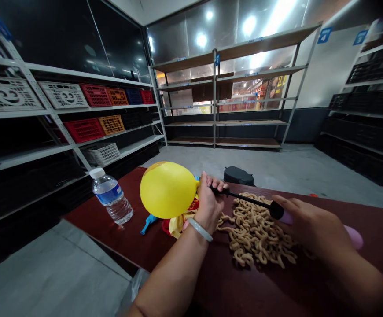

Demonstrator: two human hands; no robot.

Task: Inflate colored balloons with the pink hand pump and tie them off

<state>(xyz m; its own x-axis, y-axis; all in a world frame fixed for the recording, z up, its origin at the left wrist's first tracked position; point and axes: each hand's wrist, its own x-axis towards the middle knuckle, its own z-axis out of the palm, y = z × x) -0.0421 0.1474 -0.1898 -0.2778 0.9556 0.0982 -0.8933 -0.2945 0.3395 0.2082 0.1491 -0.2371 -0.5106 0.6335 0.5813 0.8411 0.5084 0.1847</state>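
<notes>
My left hand (211, 196), with a pale bangle at the wrist, is closed round the front end of a black and pink hand pump (249, 199). A large inflated yellow balloon (167, 189) sits at that end, just left of the fingers. My right hand (313, 224) is wrapped round the pump's pink handle part, whose rounded end shows beyond the hand. Beneath the pump lies a pile of tan, curled, rope-like pieces (257, 233). Deflated balloons in yellow (177, 225), red and blue (149, 221) lie on the table under the inflated one.
A water bottle (112, 198) with a white cap stands at the left of the dark red table (112, 240). A black object (238, 175) is beyond the far edge. Shelves with crates (90, 130) line the left; more racks (249, 141) stand behind and right.
</notes>
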